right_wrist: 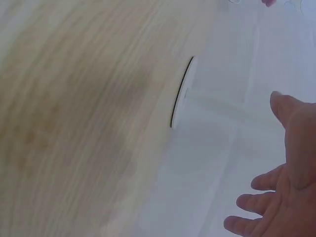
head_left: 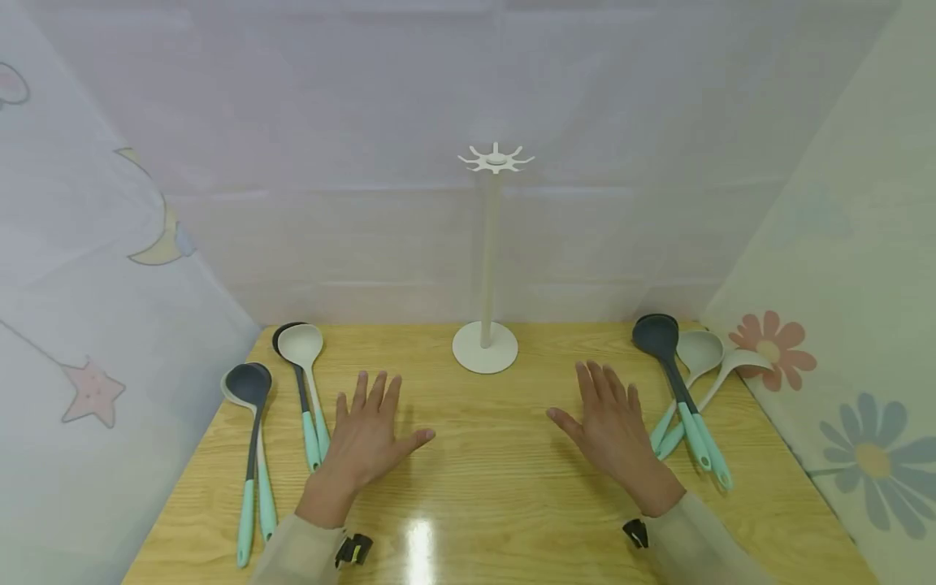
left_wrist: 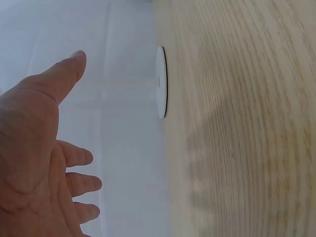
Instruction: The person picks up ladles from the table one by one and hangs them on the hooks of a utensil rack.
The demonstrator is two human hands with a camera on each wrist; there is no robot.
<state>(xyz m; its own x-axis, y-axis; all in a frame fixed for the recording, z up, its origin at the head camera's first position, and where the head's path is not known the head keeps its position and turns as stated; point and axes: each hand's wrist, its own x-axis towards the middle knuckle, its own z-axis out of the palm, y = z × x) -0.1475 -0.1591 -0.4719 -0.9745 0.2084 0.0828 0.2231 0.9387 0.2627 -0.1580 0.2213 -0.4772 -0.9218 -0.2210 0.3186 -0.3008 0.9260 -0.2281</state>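
My left hand (head_left: 366, 443), fingers spread and holding nothing, hovers over the table beside the mint handles of a white ladle (head_left: 301, 345) and a dark ladle (head_left: 301, 390) partly under it. Farther left, another dark ladle (head_left: 249, 386) overlaps a white one (head_left: 266, 487). My right hand (head_left: 607, 426), also spread with nothing in it, is over the table near dark ladles (head_left: 656, 335) stacked together and two white ladles (head_left: 700, 351). Between and beyond the hands stands a white rack (head_left: 488, 260) with hooks radiating at its top. Its round base (left_wrist: 161, 84) shows in both wrist views.
The wooden table (head_left: 468, 487) reaches back to a pale cloth backdrop (head_left: 366, 244). Printed cloth walls (head_left: 95, 325) flank it on the left and right. Shadows of the hands fall on the wood. No hook on the rack carries a ladle.
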